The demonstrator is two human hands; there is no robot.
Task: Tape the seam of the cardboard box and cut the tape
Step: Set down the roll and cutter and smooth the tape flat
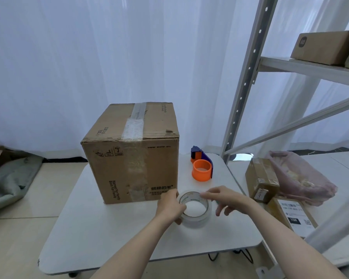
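A brown cardboard box (pixel 133 154) stands on the white table (pixel 113 234), with old clear tape along its top seam and down its front. In front of its right corner, a roll of clear tape (pixel 197 218) is held just over the table. My left hand (pixel 170 205) grips the roll's left side. My right hand (pixel 225 199) touches the roll's far rim with thumb and forefinger, the other fingers spread. An orange and blue tape dispenser (pixel 201 167) with no roll in it sits to the right of the box.
A metal shelf frame (pixel 242 91) rises at the right, with a flat cardboard box (pixel 324 46) on its shelf. Small parcels (pixel 262 179) and a pink bag (pixel 298 178) lie on a surface to the right. Grey fabric (pixel 10 178) lies on the floor at left.
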